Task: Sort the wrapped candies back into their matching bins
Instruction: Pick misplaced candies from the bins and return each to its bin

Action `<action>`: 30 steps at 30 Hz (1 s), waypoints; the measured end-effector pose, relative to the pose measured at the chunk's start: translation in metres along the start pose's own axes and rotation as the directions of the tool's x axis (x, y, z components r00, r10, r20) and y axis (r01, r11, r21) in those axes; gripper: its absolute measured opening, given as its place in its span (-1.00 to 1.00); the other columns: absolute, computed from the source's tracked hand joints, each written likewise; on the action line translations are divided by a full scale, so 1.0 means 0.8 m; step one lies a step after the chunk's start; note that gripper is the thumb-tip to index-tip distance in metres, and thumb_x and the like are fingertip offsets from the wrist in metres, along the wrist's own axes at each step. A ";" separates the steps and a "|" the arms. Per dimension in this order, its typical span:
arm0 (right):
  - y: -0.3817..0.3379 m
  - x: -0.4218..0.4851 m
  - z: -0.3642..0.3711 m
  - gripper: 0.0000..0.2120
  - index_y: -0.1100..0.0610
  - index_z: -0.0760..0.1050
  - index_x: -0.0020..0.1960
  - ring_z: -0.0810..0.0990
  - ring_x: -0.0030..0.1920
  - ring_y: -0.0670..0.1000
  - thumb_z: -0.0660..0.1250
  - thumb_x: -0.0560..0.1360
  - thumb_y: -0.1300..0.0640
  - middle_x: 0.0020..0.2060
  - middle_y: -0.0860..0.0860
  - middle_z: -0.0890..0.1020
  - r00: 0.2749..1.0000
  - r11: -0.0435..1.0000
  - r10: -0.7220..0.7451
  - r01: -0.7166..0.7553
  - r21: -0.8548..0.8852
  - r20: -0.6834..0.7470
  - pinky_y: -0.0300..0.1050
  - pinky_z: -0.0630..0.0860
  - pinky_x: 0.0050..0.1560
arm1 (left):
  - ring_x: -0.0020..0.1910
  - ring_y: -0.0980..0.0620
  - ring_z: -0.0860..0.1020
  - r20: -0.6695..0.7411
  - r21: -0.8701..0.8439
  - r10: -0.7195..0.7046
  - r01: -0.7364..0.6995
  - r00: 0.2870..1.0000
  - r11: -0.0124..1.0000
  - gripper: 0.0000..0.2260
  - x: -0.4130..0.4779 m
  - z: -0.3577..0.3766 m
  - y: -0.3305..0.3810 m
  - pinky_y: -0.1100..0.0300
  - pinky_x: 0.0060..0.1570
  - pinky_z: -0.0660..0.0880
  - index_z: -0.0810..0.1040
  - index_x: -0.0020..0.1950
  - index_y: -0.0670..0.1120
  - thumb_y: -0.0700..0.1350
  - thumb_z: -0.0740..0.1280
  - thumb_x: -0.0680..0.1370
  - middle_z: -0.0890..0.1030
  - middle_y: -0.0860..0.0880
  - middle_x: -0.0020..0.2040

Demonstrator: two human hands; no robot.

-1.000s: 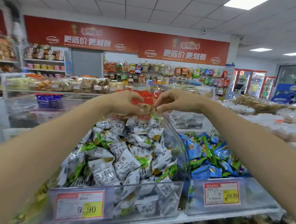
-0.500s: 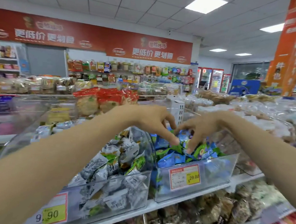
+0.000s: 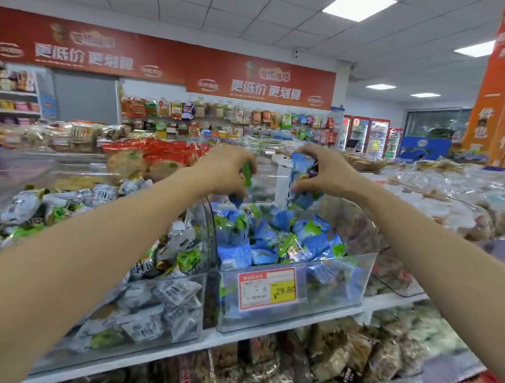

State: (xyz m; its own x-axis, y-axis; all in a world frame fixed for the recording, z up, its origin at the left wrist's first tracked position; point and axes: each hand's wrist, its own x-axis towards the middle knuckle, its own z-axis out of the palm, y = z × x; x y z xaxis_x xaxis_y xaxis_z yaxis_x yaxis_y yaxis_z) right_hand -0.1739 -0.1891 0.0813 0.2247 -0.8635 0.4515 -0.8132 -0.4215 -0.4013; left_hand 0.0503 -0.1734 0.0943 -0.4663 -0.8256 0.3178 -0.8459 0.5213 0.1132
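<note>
Head view: left hand (image 3: 225, 171), right hand (image 3: 328, 174) raised over bin (image 3: 361, 263), gripping wrapped candies (image 3: 303, 177).

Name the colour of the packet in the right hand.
Mostly blue packet, in the right hand; head view.

My right hand (image 3: 330, 175) grips blue crinkled film packets (image 3: 304, 173), glossy and slick; my left hand (image 3: 227, 170) pinches a shiny green film packet (image 3: 248, 172). Below both hands, a clear smooth hard-plastic bin (image 3: 344, 280) carries a matt red-and-yellow paper price label (image 3: 268, 288). Under my left forearm, silvery-white crinkled film packets (image 3: 157, 299) gleam inside a second clear plastic bin (image 3: 189, 324).
</note>
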 end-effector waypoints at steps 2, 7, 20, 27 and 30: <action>0.000 0.000 -0.005 -0.22 0.03 0.22 0.49 0.37 0.32 -0.03 0.52 0.39 0.05 0.40 -0.01 0.34 0.996 0.998 0.007 -0.012 0.060 0.092 -0.05 0.35 0.34 | 0.15 -0.10 0.51 -0.039 -0.049 -0.051 0.049 0.998 0.998 -0.43 0.002 -0.002 -0.006 0.09 0.10 0.43 0.43 0.39 -0.05 -0.05 0.52 0.42 0.50 -0.10 0.29; -0.016 -0.004 0.014 -0.46 -0.12 0.42 0.35 0.39 0.30 -0.06 0.46 0.41 -0.12 0.34 -0.12 0.38 0.861 0.998 -0.003 0.034 -0.051 0.508 -0.04 0.38 0.31 | 0.15 -0.02 0.54 0.167 -0.180 -0.055 0.086 0.984 0.980 -0.49 -0.008 0.008 -0.009 0.01 0.26 0.45 0.51 0.30 -0.03 0.13 0.48 0.42 0.57 -0.03 0.17; 0.005 0.032 0.036 -0.88 0.15 0.63 -0.05 0.55 -0.25 -0.07 0.47 0.45 0.14 -0.27 -0.06 0.58 0.956 0.993 -0.101 0.116 -0.037 0.277 -0.11 0.50 -0.14 | 0.14 0.03 0.58 0.351 -0.134 0.007 0.043 0.936 0.990 -0.63 -0.002 0.016 0.005 -0.03 0.26 0.48 0.59 0.22 -0.01 0.10 0.45 0.47 0.63 0.01 0.14; 0.008 0.045 0.034 -0.73 0.16 0.53 0.15 0.57 -0.06 -0.05 0.37 0.53 0.03 -0.04 0.00 0.58 0.982 0.999 -0.048 0.050 -0.006 0.185 -0.21 0.51 -0.04 | 0.17 0.03 0.55 0.350 -0.118 0.030 0.012 0.936 0.993 -0.63 -0.004 0.016 0.002 -0.01 0.29 0.45 0.58 0.25 -0.03 0.12 0.39 0.52 0.60 0.03 0.19; 0.008 0.040 0.035 -0.85 0.27 0.56 -0.01 0.63 -0.28 -0.07 0.36 0.53 0.16 -0.20 0.07 0.65 0.913 0.990 0.109 -0.064 -0.125 0.392 -0.31 0.55 -0.29 | 0.24 0.03 0.51 0.408 -0.081 0.043 -0.010 0.912 0.997 -0.61 -0.007 0.018 0.002 0.02 0.32 0.40 0.57 0.29 -0.01 0.15 0.33 0.54 0.56 0.04 0.28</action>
State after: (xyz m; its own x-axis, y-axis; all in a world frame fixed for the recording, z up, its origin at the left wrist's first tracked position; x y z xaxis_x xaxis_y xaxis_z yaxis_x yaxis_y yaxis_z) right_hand -0.1573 -0.2269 0.0708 0.3273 -0.9432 0.0561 -0.8867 -0.3271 -0.3268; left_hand 0.0479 -0.1709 0.0792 -0.5670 -0.8188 -0.0895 -0.8172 0.5456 0.1856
